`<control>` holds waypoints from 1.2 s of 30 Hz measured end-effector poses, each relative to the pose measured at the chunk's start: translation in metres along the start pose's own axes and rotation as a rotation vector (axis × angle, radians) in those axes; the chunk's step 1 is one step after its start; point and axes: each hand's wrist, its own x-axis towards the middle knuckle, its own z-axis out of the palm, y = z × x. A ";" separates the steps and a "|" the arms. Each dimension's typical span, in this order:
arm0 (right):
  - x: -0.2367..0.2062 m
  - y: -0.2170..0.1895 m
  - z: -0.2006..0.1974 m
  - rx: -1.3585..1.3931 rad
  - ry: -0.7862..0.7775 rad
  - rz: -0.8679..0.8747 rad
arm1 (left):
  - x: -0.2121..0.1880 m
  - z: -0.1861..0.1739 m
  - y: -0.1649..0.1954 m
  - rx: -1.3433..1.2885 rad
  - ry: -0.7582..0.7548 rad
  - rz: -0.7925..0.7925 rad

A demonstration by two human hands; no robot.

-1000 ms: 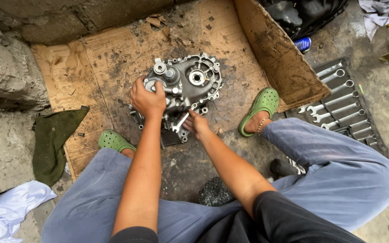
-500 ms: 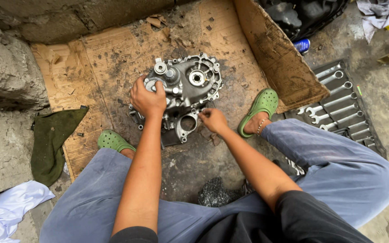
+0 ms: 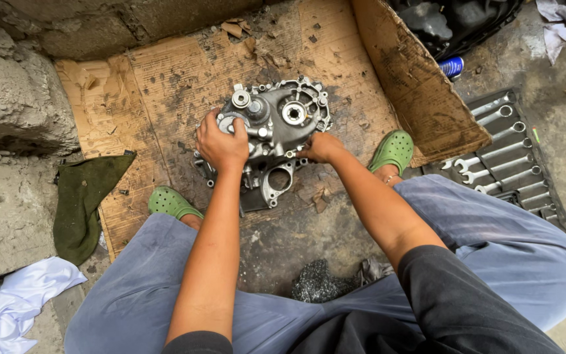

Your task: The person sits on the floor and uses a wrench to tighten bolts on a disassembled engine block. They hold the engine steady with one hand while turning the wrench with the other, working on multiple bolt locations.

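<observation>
The engine case (image 3: 276, 141) is gripped by the left hand (image 3: 221, 141) and right hand (image 3: 320, 147); gears remain fitted on it.

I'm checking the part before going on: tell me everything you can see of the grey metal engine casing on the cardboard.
The engine casing is a grey cast-metal housing, dirty and oily, lying flat on stained cardboard between the person's green clogs. Its open face shows a round bearing bore near the top right, gears or shaft stubs at the top left, bolt lugs along the rim and a large oval opening in its lower part. The left hand rests on its left side; the right hand grips its right edge.
</observation>
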 end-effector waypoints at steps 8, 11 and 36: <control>-0.031 -0.012 0.065 1.177 -0.084 0.233 | 0.003 -0.003 0.005 0.005 0.011 0.011; -0.038 -0.051 0.104 1.922 -0.075 0.232 | 0.001 -0.005 0.005 -0.007 0.021 0.024; -0.022 0.021 0.033 0.128 0.216 0.083 | 0.002 -0.003 0.003 -0.004 -0.015 0.005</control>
